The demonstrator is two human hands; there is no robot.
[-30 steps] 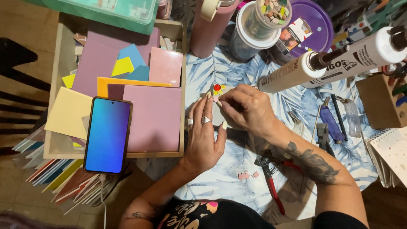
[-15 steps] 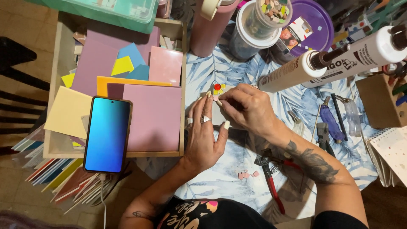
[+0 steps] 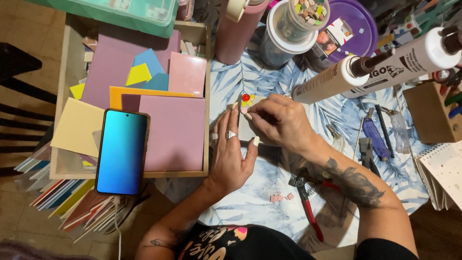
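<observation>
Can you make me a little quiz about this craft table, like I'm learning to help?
1. True or false: the phone lies on the box of coloured tiles.
2. What does the left hand rest against?
A. the small board
B. the red-handled pliers
C. the pink bottle
3. Fill the gap: the round dot on the small board, just above the right hand, is coloured ____.

Key
1. True: it rests across the box's front edge, over the big pink tile.
2. A: the hand steadies the board's left side.
3. Red.
</observation>
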